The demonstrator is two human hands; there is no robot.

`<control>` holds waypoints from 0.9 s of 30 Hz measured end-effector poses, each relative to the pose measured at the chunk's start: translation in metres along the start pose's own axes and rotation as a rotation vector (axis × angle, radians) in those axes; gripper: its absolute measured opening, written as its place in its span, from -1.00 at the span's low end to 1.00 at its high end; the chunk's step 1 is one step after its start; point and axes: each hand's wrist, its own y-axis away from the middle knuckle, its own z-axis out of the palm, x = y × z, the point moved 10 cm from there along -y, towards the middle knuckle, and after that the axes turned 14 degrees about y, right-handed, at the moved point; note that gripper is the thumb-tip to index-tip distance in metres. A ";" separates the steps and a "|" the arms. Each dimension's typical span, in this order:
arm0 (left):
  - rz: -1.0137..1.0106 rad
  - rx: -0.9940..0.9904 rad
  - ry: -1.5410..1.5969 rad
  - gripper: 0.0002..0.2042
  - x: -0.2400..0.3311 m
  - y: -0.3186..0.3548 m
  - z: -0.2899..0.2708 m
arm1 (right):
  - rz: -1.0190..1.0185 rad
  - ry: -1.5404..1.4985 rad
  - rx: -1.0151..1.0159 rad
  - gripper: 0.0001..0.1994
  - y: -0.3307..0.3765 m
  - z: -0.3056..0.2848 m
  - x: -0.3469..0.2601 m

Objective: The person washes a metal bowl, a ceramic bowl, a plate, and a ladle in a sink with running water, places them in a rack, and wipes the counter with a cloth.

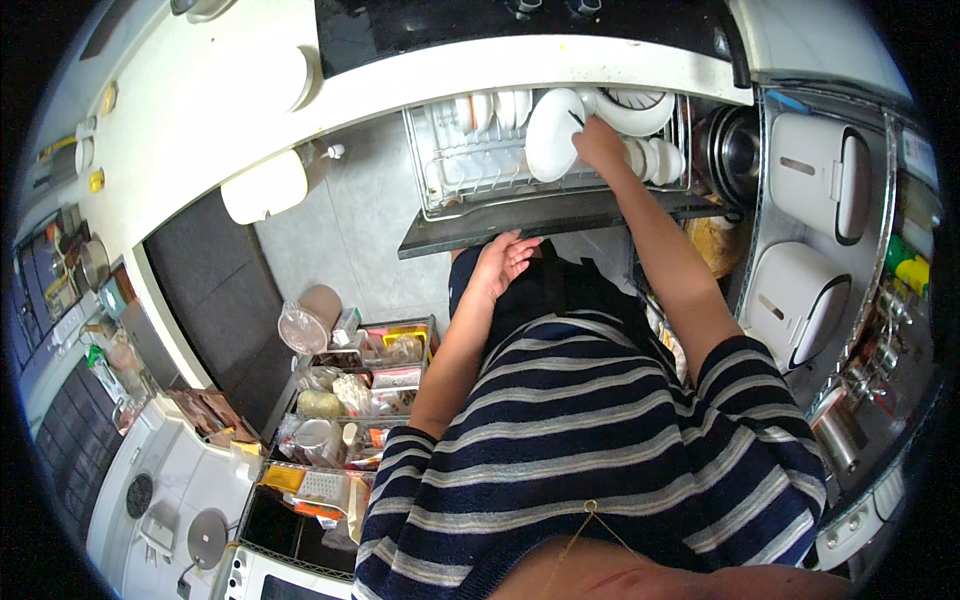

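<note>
My right hand [601, 146] is closed on the edge of a white plate [553, 136], which is tilted over a pulled-out wire dish drawer [480, 178]. A short dark mark shows on the plate beside my fingers. Around it in the drawer stand several white bowls [665, 160] at the right and white dishes [512, 107] at the back. A larger white plate [640, 115] lies behind my right hand. My left hand [503, 263] is open and palm up, with loosely curled fingers, at the near side of the dark drawer front [450, 238]. It holds nothing.
The white countertop [440, 72] with a black hob [500, 30] runs behind the drawer. To the right are steel pots [738, 150] and two white lidded boxes [800, 300]. A shelf rack of packaged food [345, 395] stands at the left, near a white bin [265, 187].
</note>
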 end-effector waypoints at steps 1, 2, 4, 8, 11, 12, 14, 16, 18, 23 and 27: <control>0.008 0.001 0.022 -0.69 0.000 0.001 0.001 | -0.007 0.016 0.023 -0.66 -0.001 -0.004 -0.015; 0.002 -0.007 0.032 -0.68 -0.001 0.002 0.006 | 0.004 0.030 0.056 -0.67 -0.008 -0.008 -0.015; -0.014 -0.025 0.079 -0.69 -0.001 0.002 0.004 | 0.011 0.077 0.082 -0.68 -0.008 -0.012 -0.038; -0.030 -0.034 0.108 -0.69 -0.001 0.002 0.006 | -0.017 0.083 0.192 -0.71 -0.020 -0.019 -0.061; -0.018 -0.016 0.120 -0.69 -0.001 0.002 0.005 | -0.074 0.131 0.232 -0.74 -0.033 -0.020 -0.076; -0.016 -0.007 0.122 -0.69 -0.001 0.003 0.004 | -0.084 0.128 0.211 -0.72 -0.037 -0.016 -0.080; -0.024 -0.027 0.130 -0.67 -0.001 0.003 0.006 | -0.099 0.122 0.174 -0.69 -0.047 -0.008 -0.084; -0.034 -0.038 0.119 -0.66 -0.002 0.002 0.006 | -0.160 0.143 0.305 -0.65 -0.048 -0.009 -0.092; -0.034 0.002 0.120 -0.67 -0.002 0.003 0.008 | -0.170 0.146 0.358 -0.61 -0.049 -0.008 -0.097; -0.066 -0.031 -0.292 -0.70 0.012 0.016 0.000 | -0.095 0.088 0.225 -0.56 -0.045 -0.001 -0.100; 0.223 -0.054 -0.668 -0.67 0.096 0.043 0.034 | -0.173 0.029 0.157 -0.55 -0.022 0.007 -0.076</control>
